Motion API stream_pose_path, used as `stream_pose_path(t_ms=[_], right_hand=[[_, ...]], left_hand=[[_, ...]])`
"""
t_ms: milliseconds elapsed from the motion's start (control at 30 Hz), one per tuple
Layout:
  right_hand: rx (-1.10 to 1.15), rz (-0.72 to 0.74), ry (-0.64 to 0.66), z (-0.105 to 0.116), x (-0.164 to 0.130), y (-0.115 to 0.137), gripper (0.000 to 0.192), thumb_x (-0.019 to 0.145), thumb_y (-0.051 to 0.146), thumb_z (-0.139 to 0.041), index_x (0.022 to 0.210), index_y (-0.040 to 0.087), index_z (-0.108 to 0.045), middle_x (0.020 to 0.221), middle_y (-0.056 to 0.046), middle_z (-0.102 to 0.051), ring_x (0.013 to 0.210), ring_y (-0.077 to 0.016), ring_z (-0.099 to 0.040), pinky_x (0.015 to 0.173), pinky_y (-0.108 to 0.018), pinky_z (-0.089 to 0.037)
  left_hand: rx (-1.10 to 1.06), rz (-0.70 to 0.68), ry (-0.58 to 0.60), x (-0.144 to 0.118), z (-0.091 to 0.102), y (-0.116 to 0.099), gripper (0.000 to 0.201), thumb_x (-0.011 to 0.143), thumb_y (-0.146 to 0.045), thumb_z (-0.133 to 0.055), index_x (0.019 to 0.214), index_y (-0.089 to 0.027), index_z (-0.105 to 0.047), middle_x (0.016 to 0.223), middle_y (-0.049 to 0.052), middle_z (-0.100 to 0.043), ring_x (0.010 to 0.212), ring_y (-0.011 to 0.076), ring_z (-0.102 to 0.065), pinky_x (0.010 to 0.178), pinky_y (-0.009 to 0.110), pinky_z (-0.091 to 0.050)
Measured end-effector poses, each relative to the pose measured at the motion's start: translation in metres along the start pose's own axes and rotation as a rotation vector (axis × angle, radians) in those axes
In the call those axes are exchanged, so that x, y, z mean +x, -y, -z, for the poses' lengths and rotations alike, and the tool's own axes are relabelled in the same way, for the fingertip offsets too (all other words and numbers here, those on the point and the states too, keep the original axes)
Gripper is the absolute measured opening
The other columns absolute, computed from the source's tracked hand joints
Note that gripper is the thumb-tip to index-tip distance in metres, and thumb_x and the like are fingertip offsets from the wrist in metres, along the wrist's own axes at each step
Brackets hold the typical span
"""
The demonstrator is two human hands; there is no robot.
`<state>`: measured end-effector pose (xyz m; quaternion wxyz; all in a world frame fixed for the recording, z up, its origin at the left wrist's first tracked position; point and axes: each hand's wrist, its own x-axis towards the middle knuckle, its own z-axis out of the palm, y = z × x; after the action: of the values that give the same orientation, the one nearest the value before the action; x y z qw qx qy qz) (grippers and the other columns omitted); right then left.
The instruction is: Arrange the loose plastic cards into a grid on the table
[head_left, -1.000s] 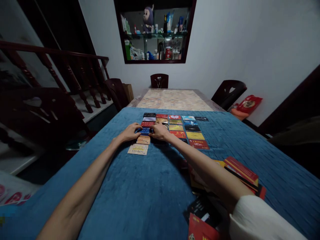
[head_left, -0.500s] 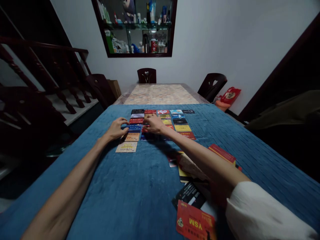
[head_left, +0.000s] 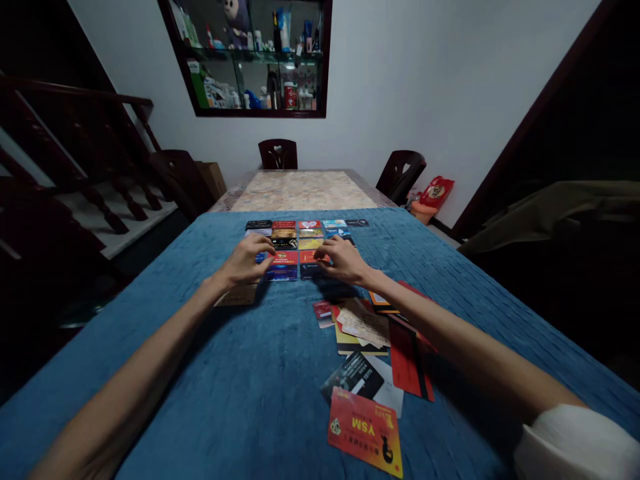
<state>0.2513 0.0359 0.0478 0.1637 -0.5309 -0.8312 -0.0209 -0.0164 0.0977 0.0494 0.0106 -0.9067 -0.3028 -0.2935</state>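
Observation:
Rows of overlapping plastic cards lie on a blue cloth. My left hand (head_left: 246, 260) rests over the left column, its fingers apart and thumb stretched to the edge of a red card (head_left: 286, 256) in the second column. Below that card is a dark blue card (head_left: 281, 273). A tan card (head_left: 240, 295) shows partly under my left wrist. With curved, parted fingers, my right hand (head_left: 344, 260) touches a red card (head_left: 307, 257) in the third column, and it hides much of the fourth column. Neither hand visibly grips a card.
Nearer me on the right lies a loose pile of cards, including a red-orange card (head_left: 365, 430), a black card (head_left: 357, 377) and a red card with a dark stripe (head_left: 407, 360). Beyond the blue cloth (head_left: 240, 387) the patterned tabletop (head_left: 305, 190) continues, with chairs around it.
My right hand has gone right from the second column to the third and fourth. My left hand has shifted right over the first column. The view has turned slightly right.

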Motion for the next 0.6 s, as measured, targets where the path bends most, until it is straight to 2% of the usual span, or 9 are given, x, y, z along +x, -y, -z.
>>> stream_pose_path(t_ms=[133, 233, 367, 467, 600], right_hand=[[0.001, 0.010, -0.004, 0.005, -0.032, -0.008, 0.016, 0.092, 0.026, -0.058, 0.099, 0.019, -0.072, 0.100, -0.008, -0.069, 0.098, -0.0240, -0.052, 0.083, -0.033, -0.037], [-0.003, 0.013, -0.033, 0.007, -0.053, -0.013, 0.015, 0.092, 0.025, -0.058, 0.095, 0.020, -0.072, 0.100, -0.009, -0.069, 0.099, -0.0243, -0.053, 0.081, -0.034, -0.037], [0.056, 0.060, -0.055, 0.009, -0.075, -0.018, 0.014, 0.091, 0.023, -0.057, 0.094, 0.020, -0.070, 0.099, -0.008, -0.070, 0.094, -0.0224, -0.054, 0.082, -0.034, -0.038], [0.091, 0.066, -0.086, 0.008, -0.084, -0.019, 0.013, 0.091, 0.023, -0.058, 0.092, 0.020, -0.070, 0.097, -0.008, -0.071, 0.092, -0.0224, -0.054, 0.082, -0.034, -0.039], [0.121, 0.079, -0.122, 0.002, -0.093, -0.018, 0.013, 0.091, 0.025, -0.058, 0.090, 0.021, -0.070, 0.092, -0.008, -0.070, 0.093, -0.0229, -0.054, 0.080, -0.034, -0.041]], left_hand=[[-0.068, -0.126, 0.099, 0.003, -0.013, -0.044, 0.016, 0.086, -0.021, -0.055, 0.086, -0.017, -0.071, 0.099, 0.009, -0.068, 0.096, 0.0225, -0.059, 0.090, 0.039, -0.050], [-0.114, -0.228, 0.184, 0.000, -0.024, -0.082, 0.016, 0.085, -0.017, -0.056, 0.091, -0.019, -0.070, 0.102, 0.008, -0.067, 0.099, 0.0229, -0.057, 0.093, 0.040, -0.048], [-0.129, -0.351, 0.261, -0.006, -0.039, -0.124, 0.015, 0.089, -0.021, -0.056, 0.098, -0.018, -0.068, 0.108, 0.011, -0.067, 0.107, 0.0255, -0.055, 0.094, 0.042, -0.047], [-0.128, -0.385, 0.294, -0.009, -0.048, -0.143, 0.013, 0.090, -0.021, -0.055, 0.097, -0.017, -0.066, 0.110, 0.011, -0.068, 0.111, 0.0266, -0.054, 0.096, 0.043, -0.045], [-0.129, -0.391, 0.324, -0.012, -0.054, -0.153, 0.014, 0.088, -0.021, -0.058, 0.101, -0.018, -0.064, 0.111, 0.010, -0.069, 0.118, 0.0276, -0.052, 0.099, 0.043, -0.043]])
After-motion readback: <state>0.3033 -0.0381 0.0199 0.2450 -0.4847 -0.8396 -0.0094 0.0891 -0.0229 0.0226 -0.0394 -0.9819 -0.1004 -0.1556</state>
